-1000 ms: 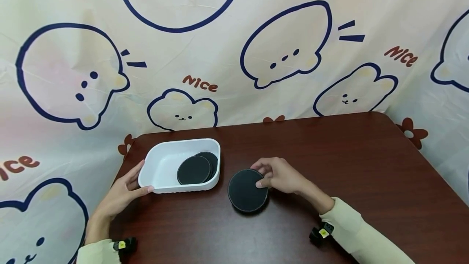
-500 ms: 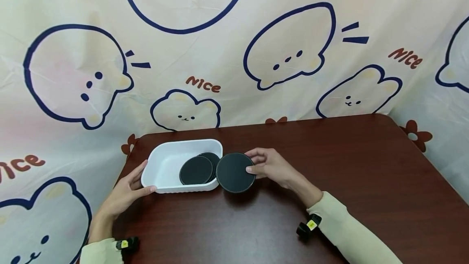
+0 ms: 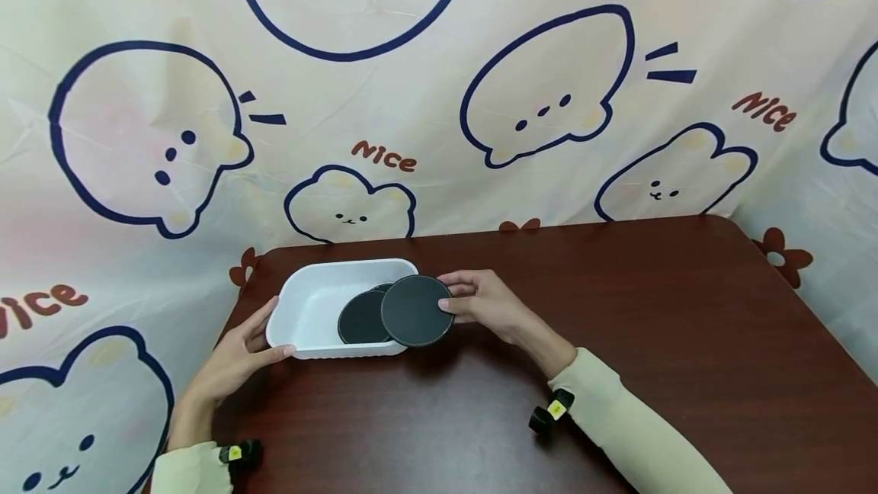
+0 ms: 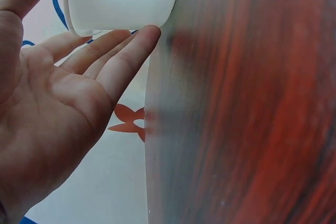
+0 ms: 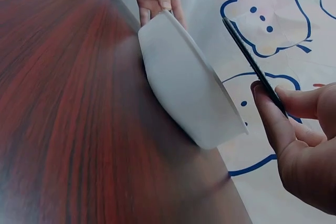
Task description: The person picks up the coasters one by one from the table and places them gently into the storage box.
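My right hand [image 3: 488, 302] pinches a round black coaster [image 3: 415, 312] with a stitched edge, thumb on top and fingers beneath. In the right wrist view the coaster [image 5: 252, 59] is seen edge-on, tilted and raised above the tray's rim. It overlaps the right end of a white plastic tray [image 3: 302, 311] in the head view. Inside the tray, other black coasters [image 3: 360, 319] lie overlapping at the right, partly hidden by the held one. At the tray's left end my left hand [image 3: 233, 360] holds its corner between thumb and fingers.
The tray stands on a dark reddish-brown wooden table [image 3: 583, 311] near its back left edge. A pale curtain [image 3: 439, 197] with cartoon drawings hangs behind and beside the table. Each wrist carries a small black camera.
My right hand has lifted the coaster off the table and carried it left, from beside the tray to over its right end. The left hand stays at the tray.
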Tool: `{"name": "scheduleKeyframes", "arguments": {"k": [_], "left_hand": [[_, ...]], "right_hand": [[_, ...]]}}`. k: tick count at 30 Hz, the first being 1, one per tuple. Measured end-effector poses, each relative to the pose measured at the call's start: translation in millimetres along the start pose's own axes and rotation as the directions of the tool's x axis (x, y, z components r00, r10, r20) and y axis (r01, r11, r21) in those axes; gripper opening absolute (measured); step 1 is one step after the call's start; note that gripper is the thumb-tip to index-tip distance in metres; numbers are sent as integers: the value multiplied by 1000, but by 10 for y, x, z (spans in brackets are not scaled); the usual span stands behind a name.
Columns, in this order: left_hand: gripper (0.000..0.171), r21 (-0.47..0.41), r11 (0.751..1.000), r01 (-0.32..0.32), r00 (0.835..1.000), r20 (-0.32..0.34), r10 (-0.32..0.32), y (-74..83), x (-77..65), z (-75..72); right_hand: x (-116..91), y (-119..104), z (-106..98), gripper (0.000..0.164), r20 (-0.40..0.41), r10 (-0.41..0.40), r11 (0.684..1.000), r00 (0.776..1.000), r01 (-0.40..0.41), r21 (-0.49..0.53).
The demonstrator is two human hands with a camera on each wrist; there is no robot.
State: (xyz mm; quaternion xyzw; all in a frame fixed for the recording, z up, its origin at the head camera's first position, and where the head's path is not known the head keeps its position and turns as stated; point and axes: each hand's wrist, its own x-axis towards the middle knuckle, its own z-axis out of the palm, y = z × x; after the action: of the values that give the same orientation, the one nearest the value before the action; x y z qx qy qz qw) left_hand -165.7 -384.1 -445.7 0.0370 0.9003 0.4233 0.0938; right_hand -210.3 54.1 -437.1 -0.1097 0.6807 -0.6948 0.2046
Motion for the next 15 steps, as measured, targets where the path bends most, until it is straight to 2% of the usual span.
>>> {"name": "scheduleKeyframes", "arguments": {"k": [15], "left_hand": [[101, 2, 1000, -6, 1000, 11, 6, 17, -1, -9]], "right_hand": [[303, -59, 238, 47, -38, 25, 996, 999, -21, 87]]}}
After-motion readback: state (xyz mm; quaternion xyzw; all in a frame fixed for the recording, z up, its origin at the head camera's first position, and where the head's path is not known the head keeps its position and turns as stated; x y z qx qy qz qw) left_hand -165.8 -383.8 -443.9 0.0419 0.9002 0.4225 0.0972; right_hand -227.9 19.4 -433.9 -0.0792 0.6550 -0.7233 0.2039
